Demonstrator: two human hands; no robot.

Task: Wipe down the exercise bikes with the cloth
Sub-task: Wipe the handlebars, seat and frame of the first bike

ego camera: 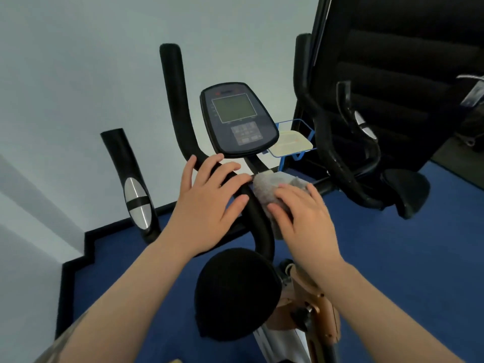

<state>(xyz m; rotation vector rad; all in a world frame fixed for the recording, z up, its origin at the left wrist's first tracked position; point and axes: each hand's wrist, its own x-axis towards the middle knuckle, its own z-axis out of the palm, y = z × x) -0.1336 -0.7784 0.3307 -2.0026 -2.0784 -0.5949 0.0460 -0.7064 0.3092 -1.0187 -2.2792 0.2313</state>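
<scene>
While the left hand (209, 195) rests flat on the handlebar (258, 218), the right hand (303, 213) presses the cloth (267, 187).

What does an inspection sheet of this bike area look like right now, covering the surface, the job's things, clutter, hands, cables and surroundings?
Surface: blue floor with black edging along the wall.
Job's things: grey cloth lies on the black handlebar of the exercise bike, below the console; black saddle nearest the camera.
Clutter: clear tray with a yellowish sheet on a blue rack beside the console.
Hands: left hand rests on the handlebar, fingers straight; right hand presses the cloth.
Cables: nothing seen.
Surroundings: pale wall; second bike and a dark machine on the right.
</scene>
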